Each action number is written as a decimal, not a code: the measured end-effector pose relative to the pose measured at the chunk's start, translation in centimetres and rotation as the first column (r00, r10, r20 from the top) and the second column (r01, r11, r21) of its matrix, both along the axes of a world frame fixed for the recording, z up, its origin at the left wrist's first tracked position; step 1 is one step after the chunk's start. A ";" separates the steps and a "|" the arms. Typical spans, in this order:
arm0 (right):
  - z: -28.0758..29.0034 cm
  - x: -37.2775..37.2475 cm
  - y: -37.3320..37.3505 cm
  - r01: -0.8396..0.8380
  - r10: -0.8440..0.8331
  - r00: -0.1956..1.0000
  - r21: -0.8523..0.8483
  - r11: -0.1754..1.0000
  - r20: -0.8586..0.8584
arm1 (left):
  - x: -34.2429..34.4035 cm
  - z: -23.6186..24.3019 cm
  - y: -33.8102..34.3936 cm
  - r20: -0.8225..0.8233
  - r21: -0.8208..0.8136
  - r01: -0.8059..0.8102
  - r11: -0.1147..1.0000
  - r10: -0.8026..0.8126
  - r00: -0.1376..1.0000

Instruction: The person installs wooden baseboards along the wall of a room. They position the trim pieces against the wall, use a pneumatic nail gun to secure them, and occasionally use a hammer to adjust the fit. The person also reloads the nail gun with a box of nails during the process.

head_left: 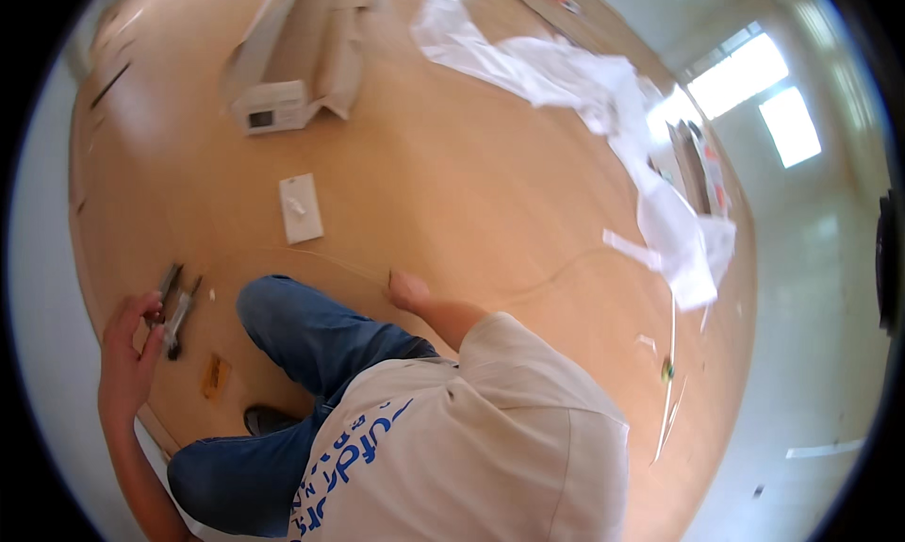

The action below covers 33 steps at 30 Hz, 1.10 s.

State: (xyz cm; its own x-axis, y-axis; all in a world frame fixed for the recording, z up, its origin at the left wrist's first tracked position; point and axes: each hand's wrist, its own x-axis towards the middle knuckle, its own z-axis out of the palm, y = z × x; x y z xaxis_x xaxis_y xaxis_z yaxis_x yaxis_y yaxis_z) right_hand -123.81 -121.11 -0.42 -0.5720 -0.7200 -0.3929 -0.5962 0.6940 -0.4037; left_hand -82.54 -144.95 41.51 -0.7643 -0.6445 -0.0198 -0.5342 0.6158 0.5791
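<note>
My right hand (pixel 407 290) is closed low over the wooden floor, in front of my bent knee. A thin pale wire (pixel 325 256) runs into it from the left and seems to trail away to the right; its exact grip is blurred. My left hand (pixel 130 358) is at the far left, thumb and fingers apart around the near side of some hand tools. One is a grey metal tool (pixel 177 321) with a dark end, and a dark-handled tool (pixel 170 284) lies beside it. Their exact kinds are too blurred to tell.
A white rectangular plate (pixel 302 210) with a small white piece lies ahead. Beyond it sits a long open cardboard box (pixel 283 104). White sheeting (pixel 566 75) spreads across the far right, and thin white strips (pixel 671 353) lie at right. An orange packet (pixel 216 377) is near my foot.
</note>
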 end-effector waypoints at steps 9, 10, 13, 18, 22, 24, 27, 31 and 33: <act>32.3 4.3 -3.1 -0.373 0.239 0.905 -0.384 0.845 -0.352 | -19.0 -0.3 5.7 0.076 -0.401 0.559 0.726 -0.582 0.810; 33.0 5.2 -2.7 -0.419 0.267 0.885 -0.400 0.815 -0.382 | -20.5 -1.7 6.1 0.156 -0.285 0.602 0.746 -0.583 0.797; 31.7 5.7 -0.1 -0.438 0.273 0.879 -0.434 0.788 -0.391 | -22.3 -3.4 7.1 0.317 0.049 0.624 0.780 -0.605 0.730; 21.2 -4.8 9.6 -0.208 0.118 0.937 -0.255 0.944 -0.329 | -18.0 -4.4 4.0 0.270 0.185 0.516 0.836 -0.548 0.792; 18.1 -17.3 26.8 0.037 0.016 0.864 0.095 0.995 -0.503 | -11.9 -12.7 -7.2 0.190 -0.180 0.328 0.927 -0.294 0.937; 20.7 -18.7 30.9 0.238 -0.035 0.860 0.340 0.910 -0.508 | -8.6 -12.6 -11.7 0.204 -0.272 0.222 0.936 -0.170 0.964; 21.7 -18.6 35.7 0.241 0.014 0.907 0.546 0.803 -0.421 | -7.9 -12.1 -13.5 0.236 -0.198 0.179 0.964 -0.130 0.963; 13.5 -15.0 31.0 0.063 0.021 0.989 0.537 0.841 -0.150 | -8.4 -15.9 -14.9 0.277 -0.286 0.171 0.943 -0.090 0.957; 13.3 -9.7 21.9 -0.044 0.078 0.995 0.409 0.912 -0.066 | -8.8 -13.3 -11.7 0.186 -0.429 0.110 0.897 -0.031 0.982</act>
State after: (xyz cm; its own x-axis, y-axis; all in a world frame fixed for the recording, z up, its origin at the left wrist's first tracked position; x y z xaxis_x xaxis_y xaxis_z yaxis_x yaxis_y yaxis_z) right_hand -133.54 -99.22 12.90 -0.5735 -0.5420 -0.6142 -0.6607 0.7494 -0.0444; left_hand -91.35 -156.64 28.19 -0.8183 -0.5627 0.1169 -0.5458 0.8246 0.1486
